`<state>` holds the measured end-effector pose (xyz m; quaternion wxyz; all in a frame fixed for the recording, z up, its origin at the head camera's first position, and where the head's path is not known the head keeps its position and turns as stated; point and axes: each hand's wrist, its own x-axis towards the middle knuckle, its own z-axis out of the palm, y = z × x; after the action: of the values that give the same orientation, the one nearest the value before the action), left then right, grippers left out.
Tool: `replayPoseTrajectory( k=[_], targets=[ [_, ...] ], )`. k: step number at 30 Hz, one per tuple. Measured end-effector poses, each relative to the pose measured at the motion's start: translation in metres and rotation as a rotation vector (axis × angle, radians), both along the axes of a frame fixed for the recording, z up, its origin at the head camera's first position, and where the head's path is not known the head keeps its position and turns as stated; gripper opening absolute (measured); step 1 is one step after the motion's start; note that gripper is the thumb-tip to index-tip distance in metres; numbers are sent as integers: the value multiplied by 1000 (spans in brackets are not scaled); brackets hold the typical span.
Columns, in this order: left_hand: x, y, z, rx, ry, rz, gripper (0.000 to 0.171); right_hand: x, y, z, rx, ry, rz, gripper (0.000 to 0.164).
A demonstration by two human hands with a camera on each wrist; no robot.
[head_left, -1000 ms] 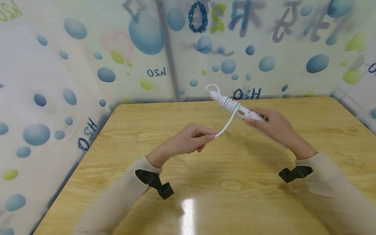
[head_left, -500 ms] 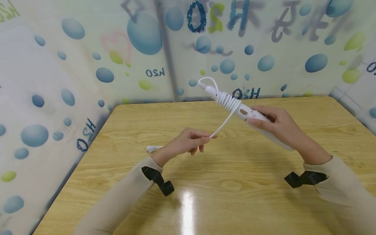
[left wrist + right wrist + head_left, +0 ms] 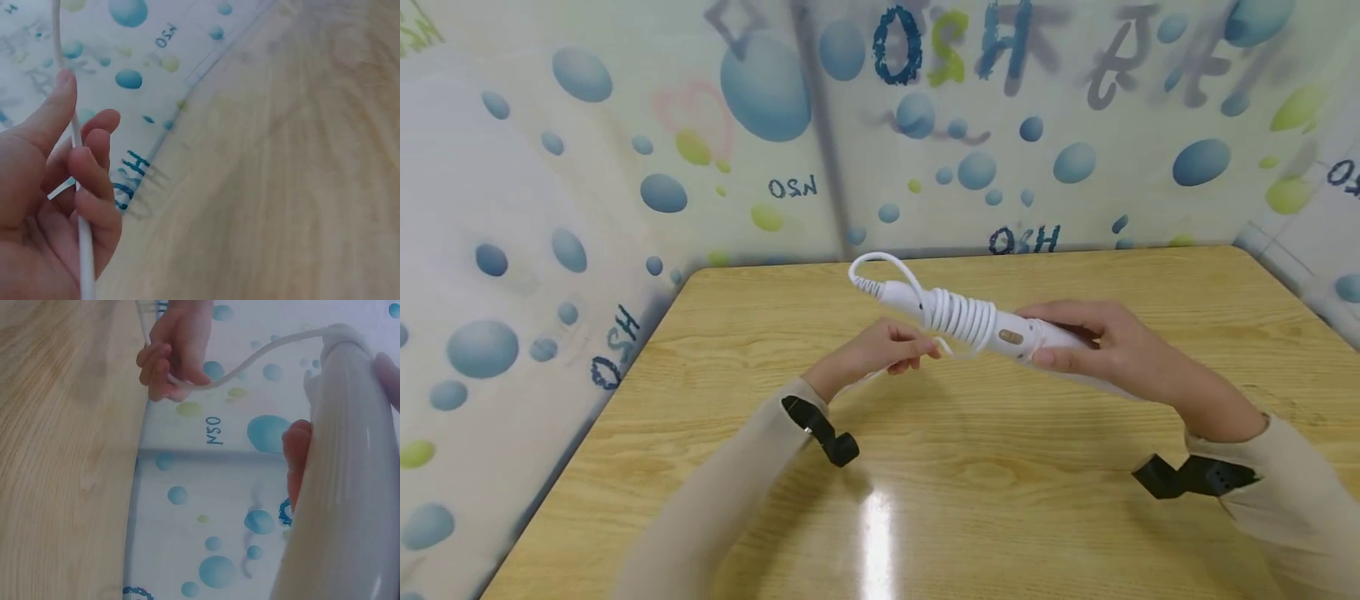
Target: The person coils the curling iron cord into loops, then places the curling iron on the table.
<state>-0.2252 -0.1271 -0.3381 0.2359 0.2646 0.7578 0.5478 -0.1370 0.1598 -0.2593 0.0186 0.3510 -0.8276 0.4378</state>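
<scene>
A white hair straightener (image 3: 1011,336) is held above the table, its cord end pointing left and slightly up. Several turns of its white cord (image 3: 958,317) wrap round the handle, and a loop arches over the cord end. My right hand (image 3: 1112,354) grips the body, thumb on the near side and fingers over the top. Below the cord end, my left hand (image 3: 887,350) pinches the loose cord between thumb and fingers. In the left wrist view the cord (image 3: 85,250) runs along the palm past curled fingers. The right wrist view shows the straightener's smooth body (image 3: 344,475) up close.
A wooden table (image 3: 1000,500) stretches beneath both hands, with a bright light reflection near its front. Behind it and on the left stands a wall (image 3: 700,208) printed with blue and green bubbles. Each sleeve carries a black wrist camera (image 3: 842,448).
The straightener has swung from a steep tilt toward level, its cord end moving left and down. The cord span between the left hand and the coil has shortened. The plug end behind the left wrist disappeared.
</scene>
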Motion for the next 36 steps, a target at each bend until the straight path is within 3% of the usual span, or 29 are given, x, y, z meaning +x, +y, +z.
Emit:
replayPoseTrajectory(
  k=[3, 6, 7, 10, 13, 15, 18, 22, 25, 29, 32, 36],
  targets=[
    [-8, -2, 2, 33, 66, -30, 21, 3, 0, 0, -6, 3, 49, 38],
    [-16, -4, 7, 102, 186, -105, 14, 6, -1, 0, -9, -6, 102, 39],
    [-16, -4, 10, 112, 189, -113, 15, 7, -1, -1, -9, -6, 118, 40],
    [-18, 2, 17, 72, 174, -80, 21, 10, -1, -2, -3, -8, 160, 41],
    [-18, 10, 22, -62, 128, 34, 25, 12, -2, -2, 15, -13, 196, 41],
    [-21, 11, 23, -137, 160, 58, 28, 13, -2, -2, 33, -22, 219, 41],
    [-27, 8, 27, -203, 230, 22, 26, 14, -1, -1, 77, -31, 232, 39],
    [-31, 2, 43, -200, 248, -45, 25, 14, 0, -1, 145, -60, 246, 36],
    [-34, -4, 56, -210, 259, 19, 25, 13, -1, -2, 175, -92, 272, 34],
    [-34, -8, 71, -253, 343, 130, 23, 10, -3, -4, 234, -105, 267, 33],
    [-33, -9, 79, -259, 390, 120, 20, 9, -5, -6, 325, -71, 223, 33],
    [-32, -9, 87, -235, 452, 28, 16, 7, -9, -9, 450, -13, 183, 38]
  ],
)
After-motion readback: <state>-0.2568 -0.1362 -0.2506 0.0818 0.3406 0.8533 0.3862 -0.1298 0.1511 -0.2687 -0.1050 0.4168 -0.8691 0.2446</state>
